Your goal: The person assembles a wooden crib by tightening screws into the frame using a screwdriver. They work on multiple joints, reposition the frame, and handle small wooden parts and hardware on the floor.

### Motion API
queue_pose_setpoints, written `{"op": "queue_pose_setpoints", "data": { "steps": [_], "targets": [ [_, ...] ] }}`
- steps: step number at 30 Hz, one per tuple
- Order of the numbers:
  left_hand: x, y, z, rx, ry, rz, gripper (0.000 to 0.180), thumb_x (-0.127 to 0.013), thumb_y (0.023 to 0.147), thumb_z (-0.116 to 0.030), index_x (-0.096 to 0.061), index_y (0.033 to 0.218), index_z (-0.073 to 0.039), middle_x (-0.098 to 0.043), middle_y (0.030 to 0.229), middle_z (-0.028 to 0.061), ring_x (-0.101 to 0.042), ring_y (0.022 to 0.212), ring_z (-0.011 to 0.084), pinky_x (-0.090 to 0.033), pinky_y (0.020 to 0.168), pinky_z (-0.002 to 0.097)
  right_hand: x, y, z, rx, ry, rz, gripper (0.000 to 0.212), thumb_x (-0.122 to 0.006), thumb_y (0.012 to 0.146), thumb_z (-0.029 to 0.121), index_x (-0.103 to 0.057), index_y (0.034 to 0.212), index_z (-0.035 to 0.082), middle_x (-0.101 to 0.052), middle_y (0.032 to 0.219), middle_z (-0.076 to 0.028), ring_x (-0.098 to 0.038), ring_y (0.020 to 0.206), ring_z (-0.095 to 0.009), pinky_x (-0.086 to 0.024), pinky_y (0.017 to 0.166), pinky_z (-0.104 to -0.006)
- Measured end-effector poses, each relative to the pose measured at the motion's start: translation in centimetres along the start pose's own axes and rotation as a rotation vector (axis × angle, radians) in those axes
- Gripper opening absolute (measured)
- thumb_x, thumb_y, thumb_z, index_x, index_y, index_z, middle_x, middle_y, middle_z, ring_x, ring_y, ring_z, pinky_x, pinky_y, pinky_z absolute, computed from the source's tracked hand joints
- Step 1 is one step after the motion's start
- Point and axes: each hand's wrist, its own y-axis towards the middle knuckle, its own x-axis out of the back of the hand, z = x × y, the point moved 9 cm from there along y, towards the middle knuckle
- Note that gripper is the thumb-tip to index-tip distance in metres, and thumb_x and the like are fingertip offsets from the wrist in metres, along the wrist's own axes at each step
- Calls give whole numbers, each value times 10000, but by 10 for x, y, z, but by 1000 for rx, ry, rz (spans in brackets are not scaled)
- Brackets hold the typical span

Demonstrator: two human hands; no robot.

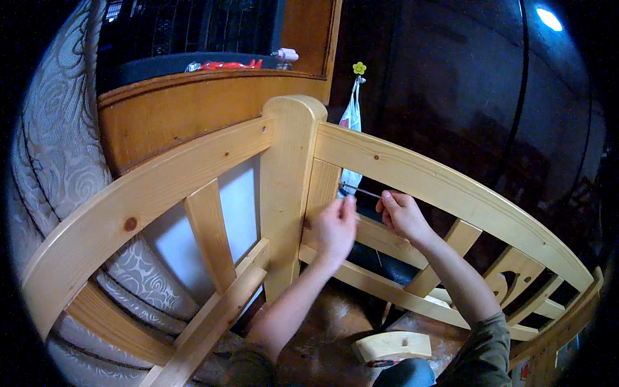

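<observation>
A thin metal rod is pinched between the fingertips of my right hand. Its far end meets the inner edge of an upright wooden slat, where a small dark spot shows. Just below the rod is my left hand, smeared by motion and close to that slat; whether it grips anything is unclear. The slat stands beside a thick pale wooden corner post. From the post one curved wooden rail runs right and another curved rail runs left toward me.
On the floor between my arms lies a short curved wooden piece. A white bag hangs from a yellow flower-shaped hook behind the rail. Patterned curtain covers the left side. Red plastic and a pink-topped bottle rest on the ledge.
</observation>
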Motion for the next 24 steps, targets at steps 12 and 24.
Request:
{"op": "queue_pose_setpoints", "data": {
  "steps": [12,24],
  "targets": [
    [-56,11,18,368,-773,96,231,-448,892,-236,-551,885,-29,-591,673,53,-498,484,65,-401,423,188,7,-65,46,749,-1132,-304,399,-559,776,192,-446,1100,-10,-524,842,-106,-541,738,-233,-479,610,-304],
    [-27,-22,-21,-376,735,324,404,-586,771,-292,-517,1058,-17,-490,1072,152,-516,926,329,-426,802,405,-12,-72,48,1092,-1510,-338,437,-548,745,182,-477,1083,-85,-480,846,-81,-512,744,-157,-478,564,-225]
  ]
}}
